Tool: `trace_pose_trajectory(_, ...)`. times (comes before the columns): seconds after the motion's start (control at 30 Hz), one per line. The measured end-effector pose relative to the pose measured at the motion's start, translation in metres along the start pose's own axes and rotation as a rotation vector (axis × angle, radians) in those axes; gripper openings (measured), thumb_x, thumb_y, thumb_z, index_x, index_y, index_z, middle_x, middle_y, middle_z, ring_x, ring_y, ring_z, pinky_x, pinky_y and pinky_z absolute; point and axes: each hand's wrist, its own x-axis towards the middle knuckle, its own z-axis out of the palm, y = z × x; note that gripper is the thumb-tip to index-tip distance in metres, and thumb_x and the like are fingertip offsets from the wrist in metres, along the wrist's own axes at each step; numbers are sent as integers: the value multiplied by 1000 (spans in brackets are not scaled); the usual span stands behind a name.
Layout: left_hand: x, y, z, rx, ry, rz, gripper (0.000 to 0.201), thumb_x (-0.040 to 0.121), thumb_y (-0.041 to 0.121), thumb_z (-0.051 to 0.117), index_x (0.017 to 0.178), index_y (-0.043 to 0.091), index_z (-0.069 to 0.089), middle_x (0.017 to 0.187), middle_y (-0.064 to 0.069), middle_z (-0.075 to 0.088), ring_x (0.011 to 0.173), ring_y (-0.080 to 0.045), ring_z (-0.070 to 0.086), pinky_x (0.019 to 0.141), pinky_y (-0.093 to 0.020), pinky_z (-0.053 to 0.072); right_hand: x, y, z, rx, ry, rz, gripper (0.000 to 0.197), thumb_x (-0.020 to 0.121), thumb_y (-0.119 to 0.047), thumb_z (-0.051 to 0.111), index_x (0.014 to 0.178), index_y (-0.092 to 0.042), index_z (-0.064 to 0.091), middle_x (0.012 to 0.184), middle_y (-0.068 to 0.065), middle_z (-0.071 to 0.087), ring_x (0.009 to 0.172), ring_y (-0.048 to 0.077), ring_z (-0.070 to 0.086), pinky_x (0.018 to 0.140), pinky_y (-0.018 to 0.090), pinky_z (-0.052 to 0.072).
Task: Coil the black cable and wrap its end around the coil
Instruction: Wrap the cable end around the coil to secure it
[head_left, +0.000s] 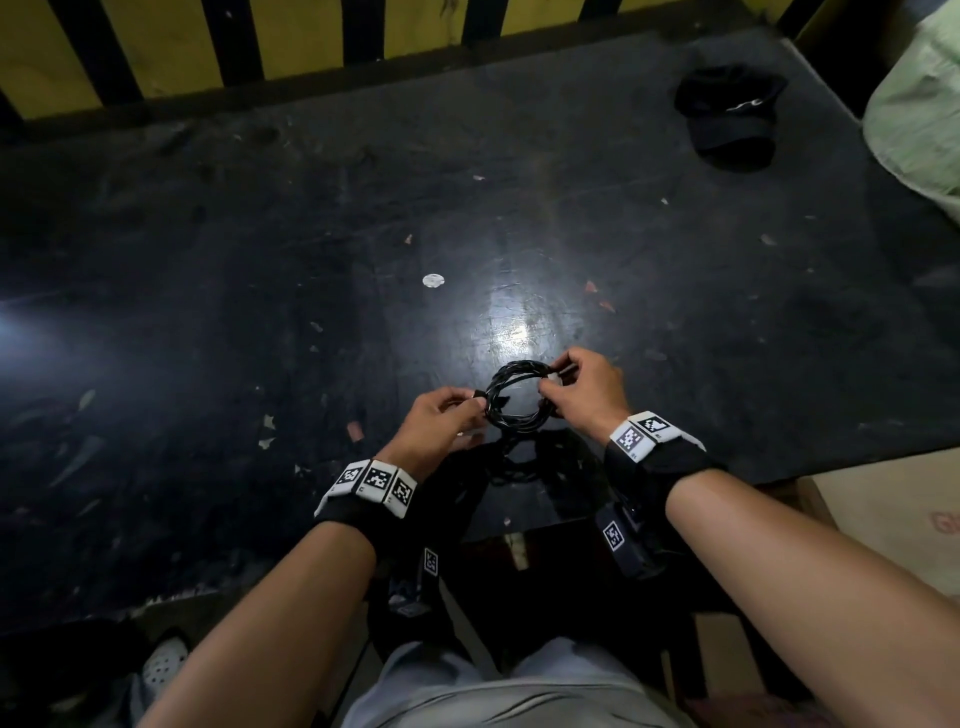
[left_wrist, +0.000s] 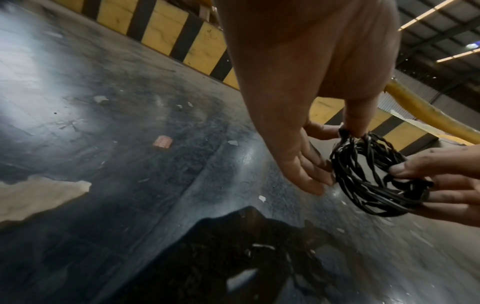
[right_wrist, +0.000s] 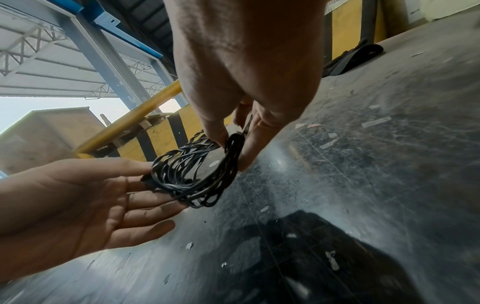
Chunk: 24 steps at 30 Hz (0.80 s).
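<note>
The black cable (head_left: 519, 397), coiled, is pinched by the right hand (head_left: 584, 391) and by the left hand's (head_left: 441, 428) thumb and forefinger.

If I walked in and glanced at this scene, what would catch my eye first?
Probably the two hands, left hand and right hand, holding a small black cable coil between them just above the scuffed dark table. Next, the black cap at the table's far right corner.

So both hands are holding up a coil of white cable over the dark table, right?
Not quite: the cable coil is black, not white, as the head view shows. The left hand and right hand do hold it above the dark table.
</note>
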Motion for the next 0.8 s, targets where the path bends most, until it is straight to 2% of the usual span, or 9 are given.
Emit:
trace_pose_trajectory(0.13,-4,7,-4,-93,-56,-76,13,97,4,61,88,13,61,90,-12,69,82,-24,69,61,-30,61,0,-2,2,-27,30,13,15,79,-17,79,90,-14,70,83,1,72,74,15,66,67,20,48)
trace_pose_trajectory(0.27,-5,8,-8,-60,-93,-116,15,96,5,62,85,15,63,82,-7,69,82,-18,67,80,-39,58,0,-2,5,-37,7,21,15,80,-18,80,88,-18,68,85,-1,71,70,7,63,59,12,43)
trace_pose_trajectory(0.37,-5,8,-12,-4,-70,-119,10,95,10,65,88,16,66,98,-10,67,99,-22,65,98,-51,52,-2,-2,5,-42,9,16,13,82,-17,78,89,-18,67,81,-5,68,66,0,59,51,3,37)
trace_pose_trajectory(0.43,-5,8,-15,-33,-22,-105,11,96,7,63,86,13,64,106,-16,64,105,-26,63,100,-54,52,-1,-1,4,-10,10,20,11,85,-17,77,91,-17,68,79,-5,68,66,2,62,49,2,39)
trace_pose_trajectory(0.5,-4,8,-18,-61,2,-100,17,97,5,61,83,13,59,103,-17,64,99,-26,65,91,-50,56,-1,-2,3,64,-11,33,11,86,-15,77,93,-16,68,77,-5,70,63,0,65,50,2,43)
trace_pose_trajectory(0.53,-4,8,-18,-66,4,-102,18,97,4,61,82,13,59,100,-15,65,95,-23,67,88,-47,58,-1,-2,3,116,-31,42,12,86,-12,77,93,-14,68,77,-3,73,61,2,68,53,5,49)
trace_pose_trajectory(0.6,-4,7,-19,-78,3,-112,19,97,5,62,81,14,59,94,-10,68,88,-20,69,85,-44,58,-2,-6,4,227,-92,62,14,86,-7,77,94,-11,67,80,8,78,62,13,76,63,24,63)
trace_pose_trajectory(0.67,-5,7,-18,-89,-1,-124,18,97,5,61,82,14,58,91,-7,70,83,-18,69,84,-42,58,-3,-8,6,262,-143,69,15,87,-4,77,92,-14,66,84,15,79,67,22,78,68,37,65)
trace_pose_trajectory(0.8,-8,7,-16,-127,-26,-135,18,98,3,58,84,14,56,87,-8,69,79,-21,69,80,-41,56,0,-3,14,155,-126,56,15,83,-16,78,87,-24,67,80,6,79,71,21,79,74,47,65)
